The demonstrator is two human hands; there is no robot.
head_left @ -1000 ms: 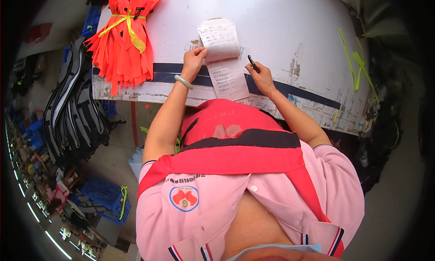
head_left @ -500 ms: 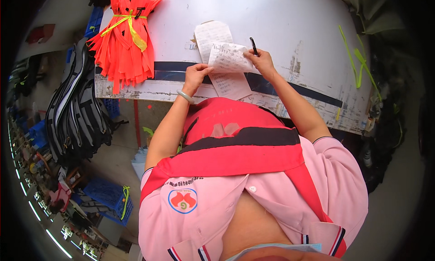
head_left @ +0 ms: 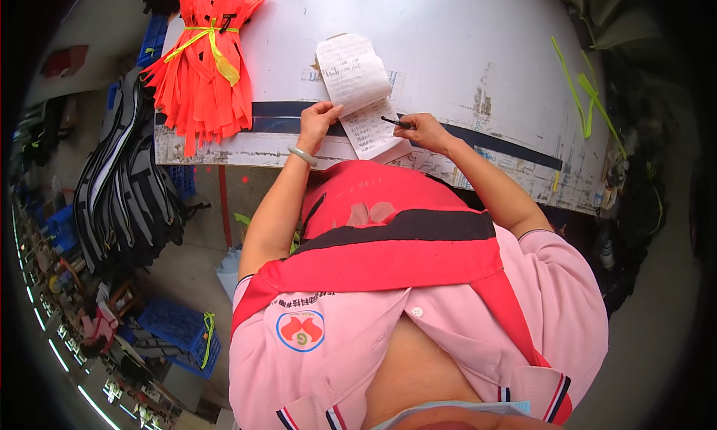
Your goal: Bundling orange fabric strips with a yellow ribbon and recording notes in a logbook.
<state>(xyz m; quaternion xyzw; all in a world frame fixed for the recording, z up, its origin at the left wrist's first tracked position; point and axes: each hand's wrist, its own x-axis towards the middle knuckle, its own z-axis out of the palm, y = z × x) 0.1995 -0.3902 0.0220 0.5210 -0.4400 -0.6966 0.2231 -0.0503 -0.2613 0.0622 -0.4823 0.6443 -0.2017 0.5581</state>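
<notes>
A long narrow notepad (head_left: 357,83) with handwriting lies on the table, its upper page turned up and curling over the lower sheet (head_left: 370,131). My left hand (head_left: 320,124), with a pale bangle on the wrist, pinches the left edge of the curled page. In my right hand (head_left: 424,131) is a black pen (head_left: 397,122), held between thumb and fingers. Its tip points left, over the lower sheet. Whether the tip touches the paper I cannot tell.
On the table's left lies a bundle of orange-red straps (head_left: 205,72) tied with a yellow-green ribbon. A dark band (head_left: 508,152) runs along the table's near edge. Yellow-green strips (head_left: 586,101) lie at the right. Grey-black padded pieces (head_left: 127,176) hang at the left, above a blue crate (head_left: 179,329).
The raised page has gone back up over the pad, uncovering the lower sheet. My right hand came down toward me, and the pen swung from pointing up to pointing left.
</notes>
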